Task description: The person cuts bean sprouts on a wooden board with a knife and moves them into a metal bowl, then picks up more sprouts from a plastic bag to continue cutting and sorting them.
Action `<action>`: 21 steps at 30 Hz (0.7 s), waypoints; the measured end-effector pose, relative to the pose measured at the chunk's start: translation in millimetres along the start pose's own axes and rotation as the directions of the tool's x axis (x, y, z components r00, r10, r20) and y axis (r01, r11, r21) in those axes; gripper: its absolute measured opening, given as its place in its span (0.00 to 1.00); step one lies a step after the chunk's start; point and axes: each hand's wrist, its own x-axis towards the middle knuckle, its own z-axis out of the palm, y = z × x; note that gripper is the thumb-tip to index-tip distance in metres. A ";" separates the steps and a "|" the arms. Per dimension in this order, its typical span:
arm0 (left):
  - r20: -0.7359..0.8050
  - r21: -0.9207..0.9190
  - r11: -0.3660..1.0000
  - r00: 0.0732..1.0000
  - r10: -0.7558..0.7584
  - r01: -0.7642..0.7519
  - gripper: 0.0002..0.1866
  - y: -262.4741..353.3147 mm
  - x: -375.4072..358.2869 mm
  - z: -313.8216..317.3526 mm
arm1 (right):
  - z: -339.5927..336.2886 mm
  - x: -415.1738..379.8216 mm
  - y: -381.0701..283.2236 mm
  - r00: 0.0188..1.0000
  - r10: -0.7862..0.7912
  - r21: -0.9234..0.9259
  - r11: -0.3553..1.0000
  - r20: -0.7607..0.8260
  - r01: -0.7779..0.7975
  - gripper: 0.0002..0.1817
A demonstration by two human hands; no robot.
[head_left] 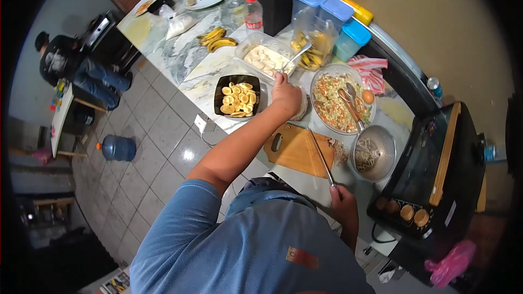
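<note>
My right hand (344, 204) is wrapped round the handle of a long knife (321, 157), whose blade lies across the wooden cutting board (291, 155). My left hand (287, 97) is stretched forward, fingers drawn together, at the near edge of a clear plastic tub (245, 63). Whatever it pinches is hidden. Pale slices in a creamy white mix fill the tub, and a metal spoon (298, 54) leans in it. Left of my hand stands a black square bowl (219, 110) of sliced bananas (238, 98). Partly hidden under my hand is a clear container (300, 110).
On the right are a large bowl (315, 115) of shredded salad with an egg (368, 97), a metal strainer (388, 155) and a black toaster oven (419, 158). Bananas (218, 39) and a red-capped bottle (253, 15) stand farther back. Another person (76, 68) is at far left.
</note>
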 end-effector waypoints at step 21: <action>-0.055 -0.088 0.996 0.999 -0.001 -0.004 0.12 -7.2 -14.7 -1.0 | -37.1 0.2 26.7 0.985 -0.087 -0.058 0.994 0.149 0.097 0.17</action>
